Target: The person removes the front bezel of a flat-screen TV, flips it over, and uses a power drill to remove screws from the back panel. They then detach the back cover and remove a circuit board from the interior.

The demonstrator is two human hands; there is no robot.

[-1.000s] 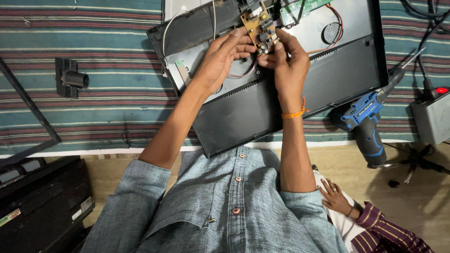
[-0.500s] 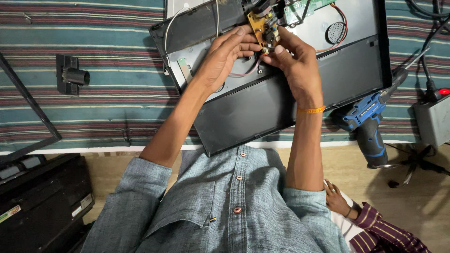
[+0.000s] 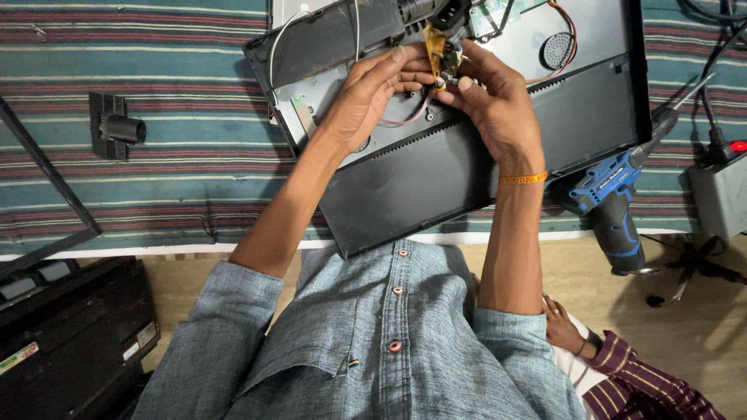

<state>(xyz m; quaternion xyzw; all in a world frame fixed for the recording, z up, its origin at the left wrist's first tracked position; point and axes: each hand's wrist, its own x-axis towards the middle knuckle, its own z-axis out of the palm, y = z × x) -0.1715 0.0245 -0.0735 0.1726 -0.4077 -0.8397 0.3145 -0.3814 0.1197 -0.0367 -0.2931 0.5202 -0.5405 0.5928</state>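
Two hands are meeting over an opened monitor (image 3: 467, 167) that is lying face down on a striped cloth (image 3: 156, 167), and we are reading the scene from the left. At the cloth's left edge a thin black frame (image 3: 47, 183) is leaning across, and just inside it a black stand bracket (image 3: 115, 128) is sitting on its own. Below the cloth's near edge, at the lower left, part of a black case (image 3: 70, 342) is showing.

Nearer the middle, our left hand (image 3: 373, 89) is curling in, its fingertips pinching the left side of a small yellow-brown board (image 3: 436, 50). The board is being held up on edge above the monitor's far end, close to the cloth's far edge, with thin wires (image 3: 405, 118) trailing from it down into the metal chassis. Our right hand (image 3: 490, 105) is closing on the board's right side, thumb and fingers pressed around it, an orange band (image 3: 523, 179) circling the wrist. To the right on the chassis a round speaker (image 3: 556, 50) is lying with red wire looping round it.

Further right, a blue drill (image 3: 611, 198) is lying at the cloth's near edge, its bit pointing up and right. At the right edge a grey box (image 3: 720, 190) with a red light is sitting among cables. Another person's hand (image 3: 564, 327) is resting low at the right.
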